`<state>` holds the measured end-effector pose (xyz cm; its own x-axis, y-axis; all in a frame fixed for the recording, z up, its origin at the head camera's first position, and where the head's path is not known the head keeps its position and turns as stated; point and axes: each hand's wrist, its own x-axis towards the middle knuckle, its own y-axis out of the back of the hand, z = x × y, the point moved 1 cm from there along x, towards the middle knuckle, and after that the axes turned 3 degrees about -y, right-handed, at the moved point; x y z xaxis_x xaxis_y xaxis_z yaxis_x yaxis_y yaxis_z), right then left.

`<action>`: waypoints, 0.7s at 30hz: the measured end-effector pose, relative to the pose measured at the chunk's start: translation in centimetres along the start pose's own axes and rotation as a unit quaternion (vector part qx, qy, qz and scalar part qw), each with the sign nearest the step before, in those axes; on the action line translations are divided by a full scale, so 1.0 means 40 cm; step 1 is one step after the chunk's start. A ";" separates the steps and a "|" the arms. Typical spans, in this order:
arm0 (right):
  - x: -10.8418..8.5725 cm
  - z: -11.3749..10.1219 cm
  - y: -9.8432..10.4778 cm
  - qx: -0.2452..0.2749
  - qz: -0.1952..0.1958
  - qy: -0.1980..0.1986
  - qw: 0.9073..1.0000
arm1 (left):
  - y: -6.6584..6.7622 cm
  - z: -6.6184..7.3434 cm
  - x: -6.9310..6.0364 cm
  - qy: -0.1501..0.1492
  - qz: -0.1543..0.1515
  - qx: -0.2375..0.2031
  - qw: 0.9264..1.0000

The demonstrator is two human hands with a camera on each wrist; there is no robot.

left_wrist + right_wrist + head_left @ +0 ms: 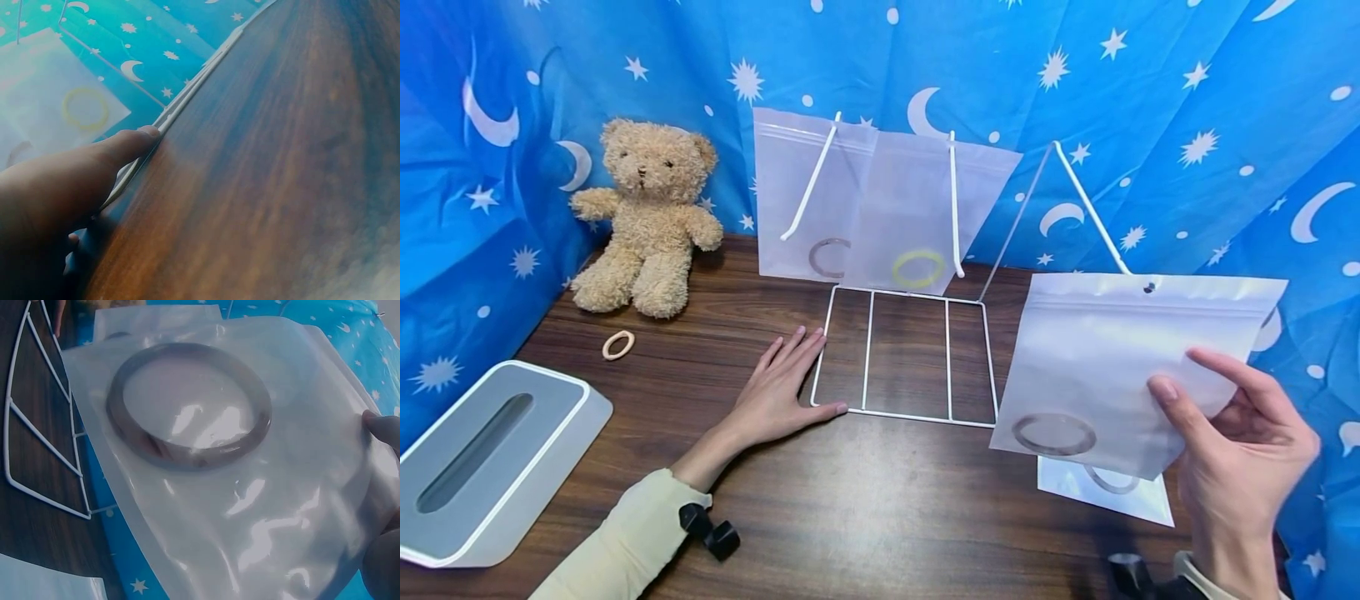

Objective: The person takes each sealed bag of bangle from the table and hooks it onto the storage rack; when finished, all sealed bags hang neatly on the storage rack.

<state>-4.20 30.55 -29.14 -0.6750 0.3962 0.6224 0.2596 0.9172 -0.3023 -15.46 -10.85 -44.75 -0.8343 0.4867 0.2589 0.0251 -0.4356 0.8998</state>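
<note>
My right hand (1247,433) pinches the right side of a whitish zip bag (1097,358) between thumb and fingers. Inside the bag a brownish bangle (144,444) shows through. The bag's punched hole is close to the end of the right arm of a white wire rack (948,358); I cannot tell whether the wire passes through. Two more bags hang on the rack's other arms, one with a brownish ring, another (895,208) with a yellow ring. My left hand (782,392) rests with spread fingers at the base's left side, thumb on the front corner.
Partly under the held bag, another bag (1105,490) with a ring lies on the table. A teddy bear (651,217) sits at the back left, a small beige ring (618,345) before it. At left stands a grey-topped tissue box (550,392). Blue star-patterned cloth (1150,108) encloses the table.
</note>
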 end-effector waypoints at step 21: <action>0.005 0.010 -0.010 -0.006 0.002 -0.009 1.000 | -0.001 0.000 0.001 -0.005 0.008 0.003 1.000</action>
<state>-4.72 30.26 -29.18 -0.6855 0.3998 0.6085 0.2713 0.9158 -0.2961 -15.47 -10.82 -44.78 -0.8280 0.4875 0.2772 0.0415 -0.4397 0.8972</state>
